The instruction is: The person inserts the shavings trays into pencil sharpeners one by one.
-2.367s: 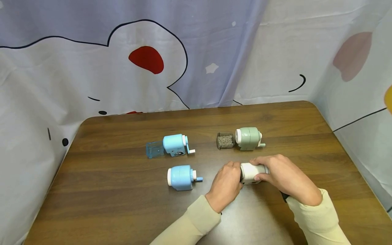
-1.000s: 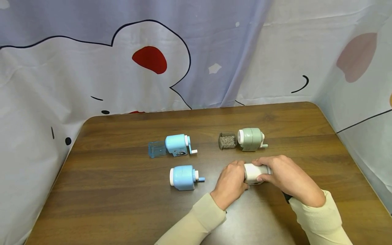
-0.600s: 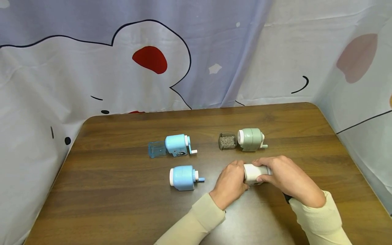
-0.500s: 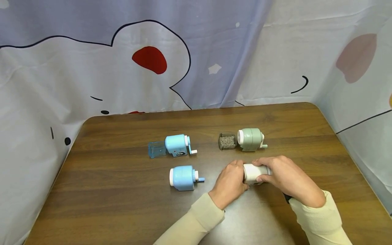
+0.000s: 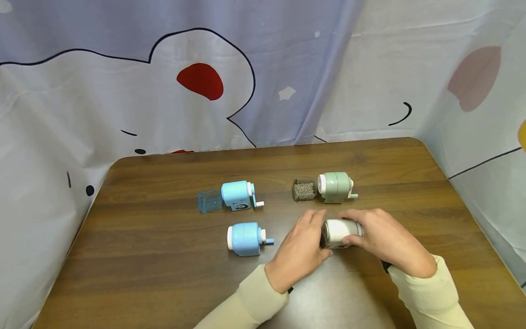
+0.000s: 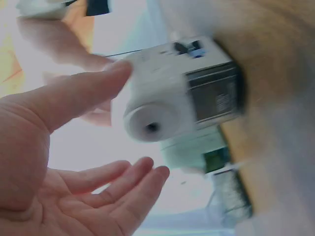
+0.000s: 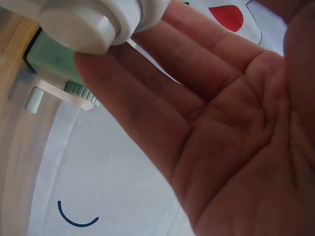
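Observation:
A white crank pencil sharpener [image 5: 339, 232] sits on the table's right half, near the person. My right hand [image 5: 386, 240] grips its body from the right, thumb on the near side and fingers on the far side. At its left end, my left hand [image 5: 297, 250] has its fingers spread and relaxed, holding nothing. The left wrist view shows the sharpener's round pencil hole [image 6: 151, 127] and a dark see-through shavings drawer [image 6: 215, 93] in its lower part. There the left thumb overlaps the body; contact is unclear. The crank side is mostly hidden behind the right hand.
Behind stands a green sharpener [image 5: 334, 187], its drawer [image 5: 304, 190] full of shavings beside it. To the left is a light blue sharpener [image 5: 236, 194] with a clear blue drawer [image 5: 210, 201] at its side. Another blue sharpener [image 5: 245, 239] is nearer. A curtain [image 5: 287, 68] hangs behind the table.
My left hand has loosened from the white sharpener's left end, spread its fingers and drawn slightly left. My right hand keeps its grip in nearly the same place.

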Motion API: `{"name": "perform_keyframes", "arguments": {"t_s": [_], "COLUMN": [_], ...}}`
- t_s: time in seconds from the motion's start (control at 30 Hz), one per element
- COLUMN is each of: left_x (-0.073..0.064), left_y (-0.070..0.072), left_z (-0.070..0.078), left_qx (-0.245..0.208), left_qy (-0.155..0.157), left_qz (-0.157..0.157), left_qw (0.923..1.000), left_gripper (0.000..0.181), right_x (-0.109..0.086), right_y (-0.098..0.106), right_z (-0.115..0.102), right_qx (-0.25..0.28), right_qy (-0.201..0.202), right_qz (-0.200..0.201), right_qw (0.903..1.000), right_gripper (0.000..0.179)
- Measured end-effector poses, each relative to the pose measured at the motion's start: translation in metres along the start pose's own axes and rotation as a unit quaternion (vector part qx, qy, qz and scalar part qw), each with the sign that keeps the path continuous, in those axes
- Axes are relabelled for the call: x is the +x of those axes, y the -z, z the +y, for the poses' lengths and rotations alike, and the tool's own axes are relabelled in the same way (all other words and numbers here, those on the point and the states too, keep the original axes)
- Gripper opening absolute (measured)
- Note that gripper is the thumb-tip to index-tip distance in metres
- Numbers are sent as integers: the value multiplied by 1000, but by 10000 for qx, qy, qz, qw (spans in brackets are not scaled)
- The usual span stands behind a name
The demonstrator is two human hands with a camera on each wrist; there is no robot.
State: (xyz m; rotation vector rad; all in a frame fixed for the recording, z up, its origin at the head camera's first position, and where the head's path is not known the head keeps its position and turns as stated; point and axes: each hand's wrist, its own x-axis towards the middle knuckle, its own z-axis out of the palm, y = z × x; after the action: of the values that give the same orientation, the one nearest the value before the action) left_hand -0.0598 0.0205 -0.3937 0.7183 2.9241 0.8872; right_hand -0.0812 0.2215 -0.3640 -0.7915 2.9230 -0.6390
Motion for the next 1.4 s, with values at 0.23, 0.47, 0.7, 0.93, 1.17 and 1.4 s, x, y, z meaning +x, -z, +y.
{"name": "perform_keyframes", "arguments": {"t_s": [0.23, 0.47, 0.7, 0.93, 1.17, 1.4], "left_x": [-18, -28, -38, -41, -29, -24], "left_y": [40, 86, 134, 164, 167, 155], "left_z": [-2, -24, -64, -121, -195, -244], "left_qx": [-528, -759, -804, -799, -749, -3], "left_qy": [-614, -845, -331, 528, 1320, 1508], "left_qz": [605, 1160, 1577, 1757, 1111, -458], "left_qw": [9949, 9867, 9837, 9798, 9822, 9875], "left_gripper": [66, 57, 52, 50, 66, 95], "right_x": [2, 17, 44, 73, 99, 113], "right_y": [6, 19, 38, 50, 55, 45], "right_z": [-1, -20, -46, -60, -70, -75], "right_qx": [-80, -248, -482, -666, -940, -984], "right_qy": [162, 287, 577, 504, 313, 298], "right_qz": [127, 179, 30, -260, -457, -791], "right_qw": [9998, 9991, 9972, 9962, 9940, 9915], "right_gripper": [47, 42, 46, 49, 56, 59]}}
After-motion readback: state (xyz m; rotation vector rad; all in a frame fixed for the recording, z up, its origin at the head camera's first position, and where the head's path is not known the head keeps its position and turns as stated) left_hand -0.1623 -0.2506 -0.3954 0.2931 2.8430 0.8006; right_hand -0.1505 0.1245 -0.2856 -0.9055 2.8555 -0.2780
